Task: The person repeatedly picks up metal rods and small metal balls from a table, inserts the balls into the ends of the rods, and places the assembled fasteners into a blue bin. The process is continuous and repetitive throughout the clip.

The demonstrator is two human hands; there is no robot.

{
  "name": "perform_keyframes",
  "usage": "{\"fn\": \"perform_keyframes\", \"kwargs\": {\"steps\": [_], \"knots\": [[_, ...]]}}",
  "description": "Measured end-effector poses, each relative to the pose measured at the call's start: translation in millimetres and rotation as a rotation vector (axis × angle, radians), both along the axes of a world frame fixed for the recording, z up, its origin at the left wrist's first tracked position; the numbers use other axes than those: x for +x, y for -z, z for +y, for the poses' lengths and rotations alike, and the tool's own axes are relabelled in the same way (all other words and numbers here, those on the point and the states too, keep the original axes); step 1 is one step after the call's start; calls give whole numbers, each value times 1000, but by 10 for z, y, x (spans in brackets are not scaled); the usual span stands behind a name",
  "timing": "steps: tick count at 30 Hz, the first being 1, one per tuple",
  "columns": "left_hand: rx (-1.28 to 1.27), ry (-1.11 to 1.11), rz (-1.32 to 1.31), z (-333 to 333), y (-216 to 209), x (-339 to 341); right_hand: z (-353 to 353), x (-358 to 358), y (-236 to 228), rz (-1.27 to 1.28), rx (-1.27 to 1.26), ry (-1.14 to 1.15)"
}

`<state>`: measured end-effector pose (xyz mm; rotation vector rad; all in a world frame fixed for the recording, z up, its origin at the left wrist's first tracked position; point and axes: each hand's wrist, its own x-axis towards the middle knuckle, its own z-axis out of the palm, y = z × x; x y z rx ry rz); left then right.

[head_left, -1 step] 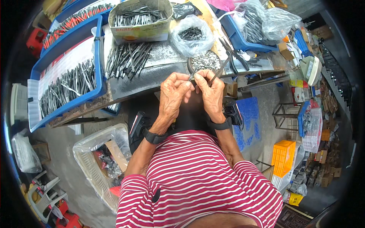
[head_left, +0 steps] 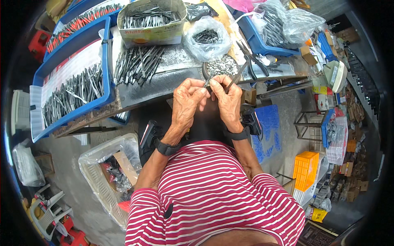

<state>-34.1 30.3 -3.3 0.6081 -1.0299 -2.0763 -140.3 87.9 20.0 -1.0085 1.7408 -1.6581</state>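
My left hand (head_left: pixel 188 99) and my right hand (head_left: pixel 228 98) meet at the fingertips in front of the bench edge. Left thumb and fingers pinch a thin silvery piece (head_left: pixel 208 80), whose kind I cannot make out. A dark slender metal strip (head_left: pixel 236 74) sticks up from between my right fingers, while the right thumb and forefinger close at the silvery piece. Just beyond my hands is a round dark dish (head_left: pixel 205 73) of small pale bits. To its right lie black-handled pliers (head_left: pixel 255 65). A heap of dark slender metal pieces (head_left: pixel 139 63) lies left of the hands.
Further left stands a blue bin (head_left: pixel 107 78) of similar pieces. Behind the heap are a cardboard box (head_left: pixel 154 36) and a clear bag (head_left: pixel 193 51) holding dark parts. A blue tray (head_left: pixel 250 35) with bagged pieces sits at right. A lined crate (head_left: pixel 96 180) is on the floor.
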Motion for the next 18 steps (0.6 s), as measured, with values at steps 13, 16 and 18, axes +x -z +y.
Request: {"fn": "perform_keyframes", "kwargs": {"steps": [13, 16, 18], "knots": [[48, -41, 63, 19, -11, -7, -13, 43, 38, 12, -24, 42], [35, -48, 59, 22, -10, -8, -24, 66, 29, -19, -42, 43], [43, -51, 55, 22, -3, -12, -22, 80, 17, -42, -44, 41]]}}
